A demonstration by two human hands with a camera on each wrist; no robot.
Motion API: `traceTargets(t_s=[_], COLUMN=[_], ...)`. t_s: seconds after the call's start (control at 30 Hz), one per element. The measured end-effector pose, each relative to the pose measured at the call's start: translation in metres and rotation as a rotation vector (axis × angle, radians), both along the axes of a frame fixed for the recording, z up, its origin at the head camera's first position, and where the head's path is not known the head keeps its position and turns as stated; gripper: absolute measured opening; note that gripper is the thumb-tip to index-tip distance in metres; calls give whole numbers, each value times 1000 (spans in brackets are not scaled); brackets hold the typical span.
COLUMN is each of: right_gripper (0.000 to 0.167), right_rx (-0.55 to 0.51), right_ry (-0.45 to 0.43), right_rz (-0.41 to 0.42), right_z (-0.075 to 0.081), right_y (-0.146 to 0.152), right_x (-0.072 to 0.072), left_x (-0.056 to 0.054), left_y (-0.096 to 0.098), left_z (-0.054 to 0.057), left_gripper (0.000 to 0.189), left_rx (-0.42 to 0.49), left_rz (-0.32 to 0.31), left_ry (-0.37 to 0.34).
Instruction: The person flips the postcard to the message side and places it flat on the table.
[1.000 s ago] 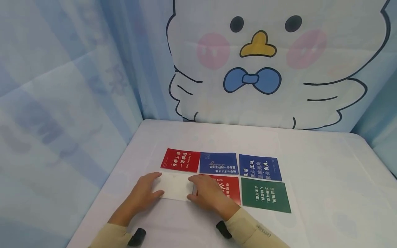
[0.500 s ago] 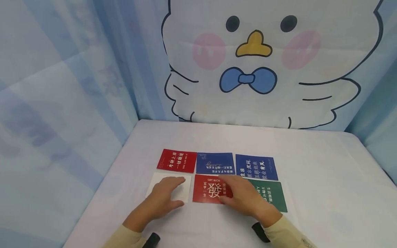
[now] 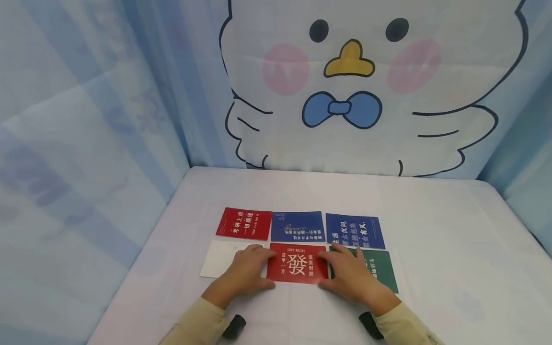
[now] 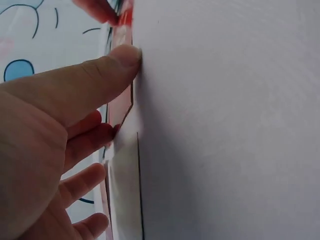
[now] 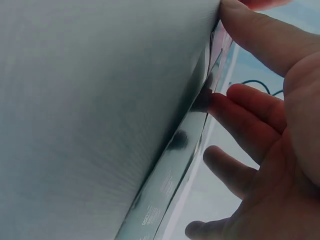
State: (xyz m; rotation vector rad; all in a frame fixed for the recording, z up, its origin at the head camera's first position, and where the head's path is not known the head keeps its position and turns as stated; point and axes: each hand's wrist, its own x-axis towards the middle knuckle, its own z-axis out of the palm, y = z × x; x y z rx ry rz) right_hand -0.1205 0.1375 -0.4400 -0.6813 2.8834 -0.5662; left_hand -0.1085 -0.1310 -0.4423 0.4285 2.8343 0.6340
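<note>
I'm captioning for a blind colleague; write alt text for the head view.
A left hand and right hand frame a red "GET RICH" card on a pale table. A white card and green card flank it; another red card and two blue cards lie behind.

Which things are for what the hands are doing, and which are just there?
Probably part of it:
left hand and right hand
GET RICH card between them
other red card, middle blue card, right blue card, white card, green card, lined up in rows

Just there:
cartoon backdrop
side curtain
table
</note>
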Motion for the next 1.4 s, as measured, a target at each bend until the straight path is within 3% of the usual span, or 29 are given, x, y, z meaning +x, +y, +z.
traceTargets(t_s=[0.27, 0.53, 0.77, 1.1, 1.3, 1.4], right_gripper=[57, 58, 46, 45, 35, 41], right_rx=[30, 14, 33, -12, -47, -39], right_ry=[0, -11, 21, -52, -56, -55], right_rz=[-6, 8, 29, 37, 36, 40], right_z=[-2, -1, 1, 2, 5, 5], right_y=[-3, -5, -9, -6, -5, -5], right_x=[-2, 0, 5, 4, 3, 3], left_x=[-4, -4, -5, -5, -2, -2], left_y=[5, 4, 5, 4, 6, 6], left_z=[-4, -3, 2, 1, 1, 1], left_gripper=[62, 52, 57, 60, 55, 54], left_rx=[-64, -60, -34, -46, -34, -40], left_rz=[18, 29, 40, 19, 28, 23], left_ry=[53, 52, 4, 15, 36, 44])
